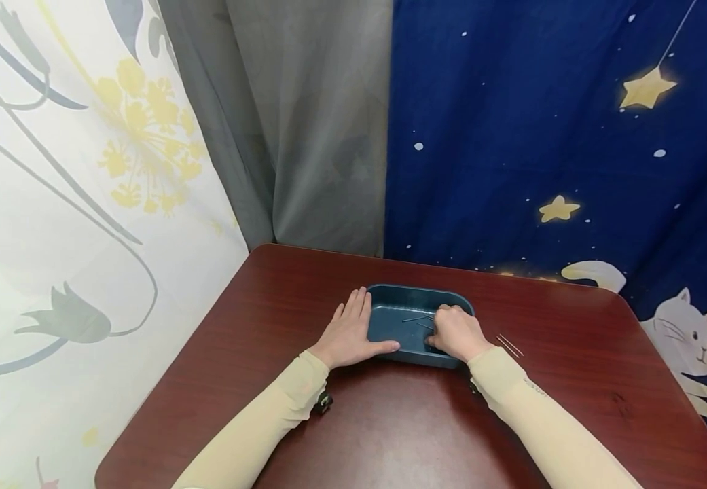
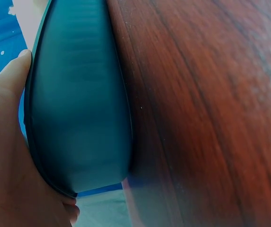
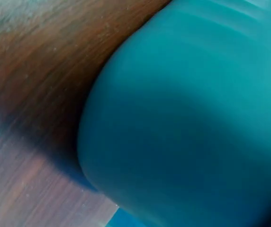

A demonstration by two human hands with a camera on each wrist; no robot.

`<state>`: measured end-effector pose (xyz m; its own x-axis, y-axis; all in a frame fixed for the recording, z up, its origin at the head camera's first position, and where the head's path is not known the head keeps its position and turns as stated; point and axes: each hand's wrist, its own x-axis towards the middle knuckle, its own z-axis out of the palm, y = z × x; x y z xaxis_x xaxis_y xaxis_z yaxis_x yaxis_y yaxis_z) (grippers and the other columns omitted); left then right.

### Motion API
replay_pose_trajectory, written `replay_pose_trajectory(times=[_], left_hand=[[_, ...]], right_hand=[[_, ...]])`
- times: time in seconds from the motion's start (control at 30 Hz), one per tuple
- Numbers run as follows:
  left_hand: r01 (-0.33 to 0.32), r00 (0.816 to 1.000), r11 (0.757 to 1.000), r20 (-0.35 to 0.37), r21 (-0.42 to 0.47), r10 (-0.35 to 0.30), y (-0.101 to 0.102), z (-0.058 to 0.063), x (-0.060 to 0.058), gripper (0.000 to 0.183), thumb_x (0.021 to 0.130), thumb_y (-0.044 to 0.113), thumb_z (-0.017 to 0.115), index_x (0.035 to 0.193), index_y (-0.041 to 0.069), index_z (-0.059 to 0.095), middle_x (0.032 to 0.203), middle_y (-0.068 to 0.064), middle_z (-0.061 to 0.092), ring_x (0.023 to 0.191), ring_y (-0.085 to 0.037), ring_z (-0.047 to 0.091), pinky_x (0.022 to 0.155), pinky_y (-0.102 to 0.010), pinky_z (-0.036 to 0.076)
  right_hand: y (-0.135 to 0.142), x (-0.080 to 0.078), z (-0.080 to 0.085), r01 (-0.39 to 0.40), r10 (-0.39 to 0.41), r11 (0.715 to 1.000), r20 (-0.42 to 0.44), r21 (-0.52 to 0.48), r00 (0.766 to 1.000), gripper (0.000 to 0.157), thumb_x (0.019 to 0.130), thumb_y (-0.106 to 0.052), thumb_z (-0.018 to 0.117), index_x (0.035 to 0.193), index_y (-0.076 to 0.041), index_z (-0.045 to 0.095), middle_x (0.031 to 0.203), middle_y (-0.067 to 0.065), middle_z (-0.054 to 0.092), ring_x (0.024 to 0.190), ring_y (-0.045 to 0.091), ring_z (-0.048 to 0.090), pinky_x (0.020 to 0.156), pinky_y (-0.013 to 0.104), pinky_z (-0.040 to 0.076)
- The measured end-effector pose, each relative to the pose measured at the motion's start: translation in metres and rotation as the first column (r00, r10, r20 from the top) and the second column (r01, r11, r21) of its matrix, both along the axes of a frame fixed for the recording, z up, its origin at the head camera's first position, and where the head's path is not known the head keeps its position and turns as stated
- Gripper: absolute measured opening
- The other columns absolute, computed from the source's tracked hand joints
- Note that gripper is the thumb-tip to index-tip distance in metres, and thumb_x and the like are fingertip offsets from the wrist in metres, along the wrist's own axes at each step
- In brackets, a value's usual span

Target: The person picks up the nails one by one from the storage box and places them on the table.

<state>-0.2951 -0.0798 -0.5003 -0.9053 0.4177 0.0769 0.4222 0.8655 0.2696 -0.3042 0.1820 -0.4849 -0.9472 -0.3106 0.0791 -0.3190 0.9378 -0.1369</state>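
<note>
A dark blue-green rectangular tray (image 1: 414, 358) with rounded corners stands on the table. My left hand (image 1: 350, 336) lies over its left end with straight fingers, the thumb along the front rim; the left wrist view shows this hand against the tray's rim (image 2: 29, 101). My right hand (image 1: 456, 331) reaches into the right part of the tray, fingers bent downward. Several thin dark rods (image 1: 415, 319) lie in the tray, their right ends reaching that hand. Its fingertips are hidden, so whether it pinches a rod is unclear. In the right wrist view the tray's outer wall (image 3: 173, 118) hides the hand.
Thin light metal rods (image 1: 510, 345) lie on the reddish-brown wooden table (image 1: 414, 428), right of the tray. A grey curtain (image 1: 329, 122) and a blue star-patterned curtain (image 1: 500, 136) hang behind the table. A white floral curtain (image 1: 84, 204) hangs along the left.
</note>
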Motion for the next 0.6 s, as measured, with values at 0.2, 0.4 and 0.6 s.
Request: replay_pose_trajectory(times=[0.2,0.4,0.6], left_hand=[[0.000,1.000,1.000,0.003,0.001,0.000,0.0000,-0.0004,-0.0008,0.133,0.072,0.099,0.032,0.161,0.003,0.007,0.169,-0.011,-0.001,0.154,-0.025,0.001,0.119,-0.053,0.017],[-0.004,1.000,1.000,-0.005,0.006,0.004,0.0000,0.0016,0.0004,0.133,0.073,0.098,0.033,0.161,0.002,0.009,0.168,-0.011,0.000,0.154,-0.026,0.003,0.119,-0.053,0.018],[-0.007,1.000,1.000,0.001,0.010,0.007,0.0007,0.0025,0.0011,0.131,0.073,0.097,0.034,0.161,0.003,0.009,0.168,-0.011,0.001,0.154,-0.025,0.003,0.119,-0.052,0.017]], right_hand=[[0.0004,0.0006,-0.0006,-0.003,0.003,0.999,0.002,-0.035,1.000,0.028,0.076,-0.019,0.085,0.062,-0.017,0.062,0.091,0.006,0.062,0.082,0.028,0.057,0.060,0.045,0.052],[-0.0001,0.0000,0.0006,-0.024,0.023,0.999,-0.009,-0.042,1.000,0.029,0.072,-0.013,0.083,0.056,-0.019,0.061,0.097,0.007,0.064,0.085,0.029,0.058,0.061,0.044,0.053],[0.0006,-0.0005,0.0009,-0.070,0.070,0.997,-0.012,-0.036,0.997,0.031,0.072,-0.017,0.085,0.053,-0.022,0.060,0.105,0.007,0.066,0.093,0.029,0.059,0.064,0.043,0.054]])
